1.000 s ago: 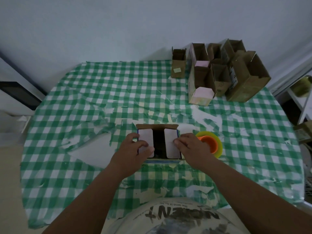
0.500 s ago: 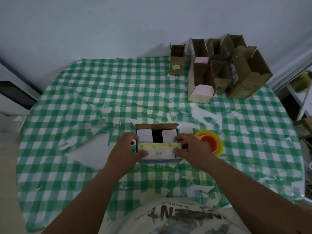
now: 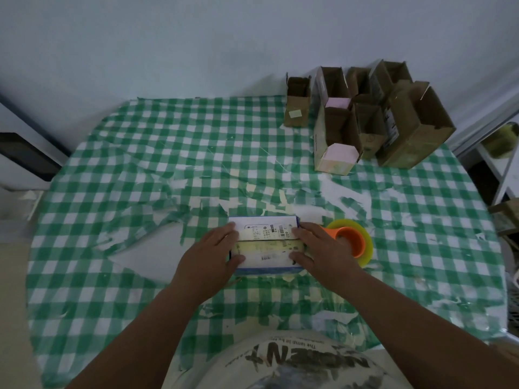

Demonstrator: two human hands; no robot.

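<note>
A small white box (image 3: 265, 244) with blue edges and printed labels lies on the green checked tablecloth (image 3: 140, 169), its two top flaps folded down and meeting along the middle. My left hand (image 3: 209, 258) presses flat on the box's left end, thumb lying along the near flap. My right hand (image 3: 321, 252) presses on the right end, fingers straight over the flaps. A roll of yellowish tape on an orange dispenser (image 3: 352, 242) sits just right of my right hand.
Several open brown cardboard boxes (image 3: 365, 119) stand at the table's far right, two with pink flaps. Torn tape scraps and bare white patches mark the cloth around the box. A shelf (image 3: 502, 164) stands past the right edge, a wall behind.
The box's inner flaps were open a second ago. The near flap came down, then the far flap, and both hands now hold the top closed.
</note>
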